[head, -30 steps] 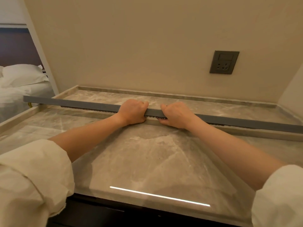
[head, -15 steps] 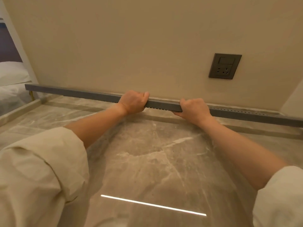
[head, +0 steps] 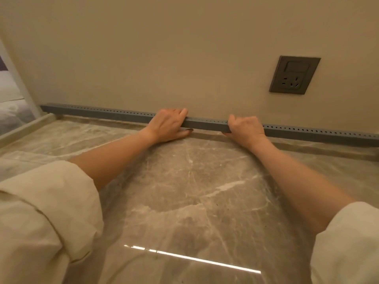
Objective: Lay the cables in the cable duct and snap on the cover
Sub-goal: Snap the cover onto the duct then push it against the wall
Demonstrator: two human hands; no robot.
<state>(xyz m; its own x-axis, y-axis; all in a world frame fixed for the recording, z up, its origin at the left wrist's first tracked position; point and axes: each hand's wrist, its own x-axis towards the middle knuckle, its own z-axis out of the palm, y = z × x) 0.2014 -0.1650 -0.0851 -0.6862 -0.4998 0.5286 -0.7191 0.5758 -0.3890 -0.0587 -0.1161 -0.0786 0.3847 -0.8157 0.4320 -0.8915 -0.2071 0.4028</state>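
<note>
My left hand (head: 167, 126) wraps the grey cable duct (head: 205, 124), fingers curled over its top edge and the thumb lying along the marble just under its front face. My right hand (head: 245, 129) grips the same duct a little further along to the right, knuckles up, fingers hooked over the top and clamped on it. A short bare stretch of duct shows between my two hands. The duct itself runs long and level along the foot of the beige wall (head: 164, 58), sitting on the raised stone lip at the back of the marble countertop (head: 184, 191), its back against the wall as far as I can see. A row of small holes dots its top face, visible on both sides of my hands. The left end of the duct reaches the corner by the white frame (head: 18, 83); the right end runs out of view. Above the duct, to the right of my right hand, a dark wall socket (head: 294, 75) sits on the wall. My cream sleeves (head: 45, 212) are pushed up, forearms stretched across the countertop toward the duct.
</note>
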